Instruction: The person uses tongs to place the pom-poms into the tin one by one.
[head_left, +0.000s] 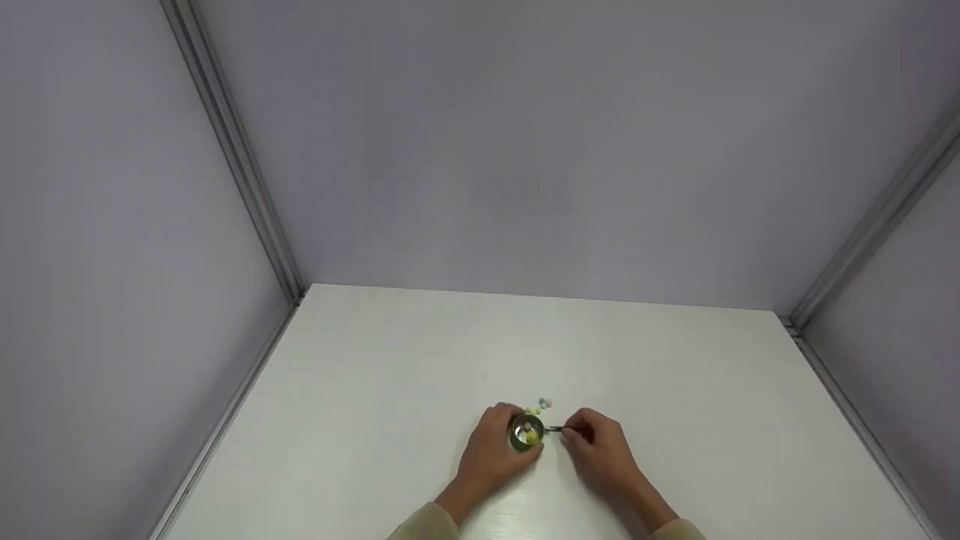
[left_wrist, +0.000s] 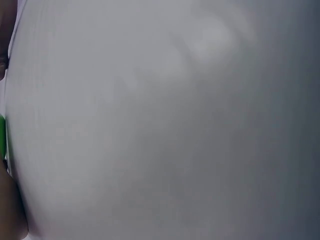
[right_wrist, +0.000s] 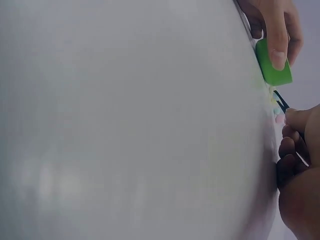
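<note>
Light: soft, even and fairly bright in the head view; no single source can be made out.
Shadows: only faint ones are seen under each hand (head_left: 491,450) (head_left: 600,446) on the surface (head_left: 375,390).
Glare: a pale sheen is seen on the surface in both wrist views.
Blur: the left wrist view is almost wholly out of focus; the right wrist view is soft too.
Distortion: the booth's frame lines are splayed outward toward the head view's edges.
Detail: small items between the hands are too tiny to be resolved.
</note>
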